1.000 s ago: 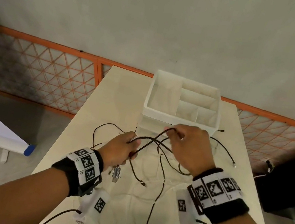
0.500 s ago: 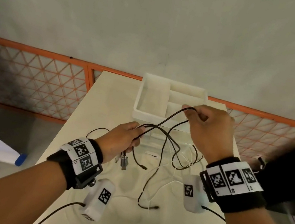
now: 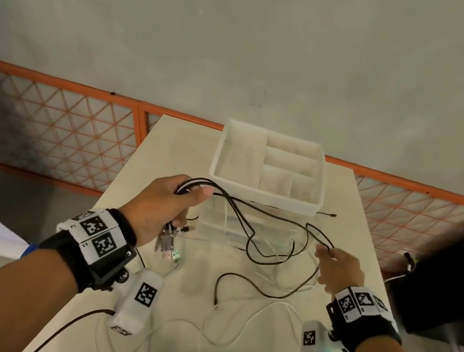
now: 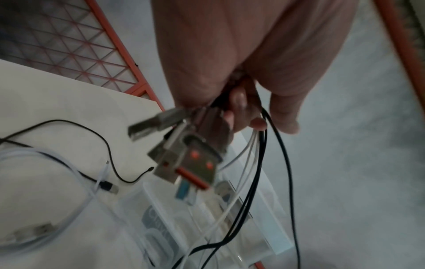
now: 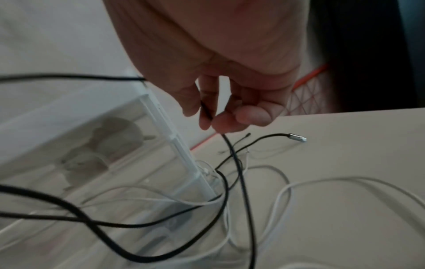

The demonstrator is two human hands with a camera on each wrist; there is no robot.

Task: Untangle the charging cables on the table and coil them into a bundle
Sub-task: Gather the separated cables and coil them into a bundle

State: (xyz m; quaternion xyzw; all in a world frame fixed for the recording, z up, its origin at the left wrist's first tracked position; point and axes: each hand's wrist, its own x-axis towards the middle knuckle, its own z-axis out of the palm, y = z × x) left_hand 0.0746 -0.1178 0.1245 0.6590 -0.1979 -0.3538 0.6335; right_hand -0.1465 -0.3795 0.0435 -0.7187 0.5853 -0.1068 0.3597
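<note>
Several black and white charging cables lie tangled on the cream table (image 3: 167,146). My left hand (image 3: 185,203) is raised in front of the white tray's left corner and grips a bunch of black and white cables (image 3: 196,183); their USB plugs (image 3: 169,250) (image 4: 184,160) hang below the fist (image 4: 241,112). Black cable strands (image 3: 249,210) sag from that fist across to my right hand (image 3: 329,252), which pinches one black cable (image 5: 236,163) between thumb and fingertips (image 5: 207,118). White cables (image 3: 262,314) (image 5: 287,191) trail loose on the table.
A white divided tray (image 3: 265,192) sits on a clear plastic box (image 3: 216,222) at the table's far middle. A black cable's metal plug (image 5: 296,137) lies on the table to the right. An orange lattice fence (image 3: 47,127) runs behind; a dark object (image 3: 437,289) stands at right.
My right hand has come down from in front of the tray to the lower right, drawing a black cable out. My left hand has risen with its bunch of cables.
</note>
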